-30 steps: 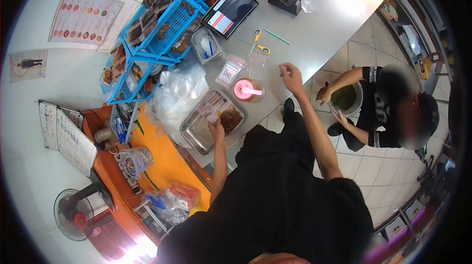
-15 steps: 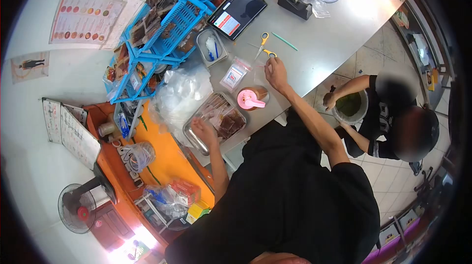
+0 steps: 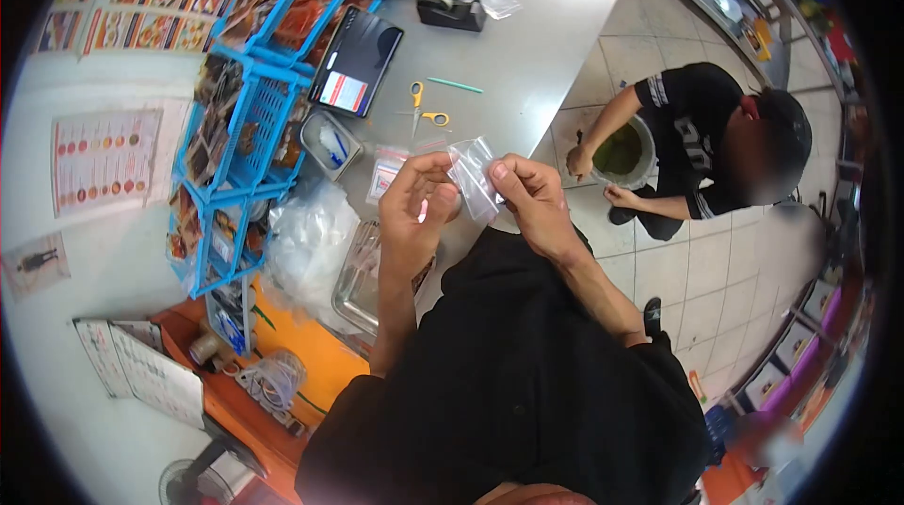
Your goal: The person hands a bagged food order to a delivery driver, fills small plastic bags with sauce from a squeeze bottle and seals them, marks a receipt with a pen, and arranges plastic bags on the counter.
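- Pinches a clear bag [image 3: 478, 177] at its 3 o'clock edge with the right hand [image 3: 533, 201], thumb pressed on the film, fingers curled in under it: a closed grip.
- Reaches the bag's 9 o'clock edge with the left hand [image 3: 412, 206], thumb and forefinger narrowly apart; cannot tell if pinching the film or just touching it.
- Holds the bag up between both hands, over the near edge of the table [image 3: 527, 44].
- Has, from the bag, scissors [image 3: 417, 111] at 11 o'clock, with a green stick [image 3: 455, 85] just beyond.
- Has a packet [image 3: 384, 177] at 9 o'clock, partly behind the left hand.
- Has a steel tray [image 3: 356, 296] at 8 o'clock, partly hidden by the left forearm.
- Has a bucket [image 3: 650, 162] at 3 o'clock, well apart, with a co-worker's hand [image 3: 618, 196] near its rim.
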Action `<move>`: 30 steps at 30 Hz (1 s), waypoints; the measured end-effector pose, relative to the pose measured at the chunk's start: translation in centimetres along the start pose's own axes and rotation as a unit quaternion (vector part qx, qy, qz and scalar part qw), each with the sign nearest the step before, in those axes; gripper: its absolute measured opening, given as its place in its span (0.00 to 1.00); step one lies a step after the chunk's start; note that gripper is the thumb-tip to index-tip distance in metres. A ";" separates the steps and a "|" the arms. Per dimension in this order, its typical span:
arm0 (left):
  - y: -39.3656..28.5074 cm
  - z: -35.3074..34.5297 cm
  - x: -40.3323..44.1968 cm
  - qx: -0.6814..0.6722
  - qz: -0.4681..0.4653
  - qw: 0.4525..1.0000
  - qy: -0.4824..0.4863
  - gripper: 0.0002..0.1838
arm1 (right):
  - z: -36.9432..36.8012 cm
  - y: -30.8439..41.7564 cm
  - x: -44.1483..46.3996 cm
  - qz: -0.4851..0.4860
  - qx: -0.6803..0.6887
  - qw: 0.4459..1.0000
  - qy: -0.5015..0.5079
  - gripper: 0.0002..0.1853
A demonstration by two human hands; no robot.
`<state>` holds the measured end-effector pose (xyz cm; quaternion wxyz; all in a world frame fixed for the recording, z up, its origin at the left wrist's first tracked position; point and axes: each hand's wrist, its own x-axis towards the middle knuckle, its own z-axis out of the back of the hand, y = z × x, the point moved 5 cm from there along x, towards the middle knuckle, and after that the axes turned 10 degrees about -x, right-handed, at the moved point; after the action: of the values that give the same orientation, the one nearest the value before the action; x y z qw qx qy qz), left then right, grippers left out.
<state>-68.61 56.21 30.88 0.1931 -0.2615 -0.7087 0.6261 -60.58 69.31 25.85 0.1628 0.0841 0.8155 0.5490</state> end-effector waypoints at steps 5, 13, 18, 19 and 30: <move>2.4 -2.7 0.4 -0.089 0.049 0.993 0.067 0.10 | 2.0 0.0 -2.5 -0.003 0.021 0.998 -0.067 0.19; 3.8 -5.5 0.8 -0.092 0.090 0.981 0.144 0.05 | 4.5 -2.2 -4.0 -0.079 0.085 0.990 -0.083 0.22; 4.8 -5.1 1.5 -0.019 0.076 0.995 0.068 0.06 | 8.6 0.6 -7.1 0.219 0.002 0.814 -0.538 0.10; 5.0 -5.0 1.5 -0.018 0.079 0.995 0.067 0.06 | 8.2 2.1 -7.8 0.264 -0.027 0.831 -0.489 0.06; 6.5 -6.0 1.4 0.067 0.135 0.976 0.159 0.07 | 5.4 2.6 -6.8 0.115 -0.302 0.934 -0.155 0.07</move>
<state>-65.28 62.27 25.26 0.2340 -0.4373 -0.5838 0.6429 -52.43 72.87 27.51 0.2407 0.2077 0.5608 0.7645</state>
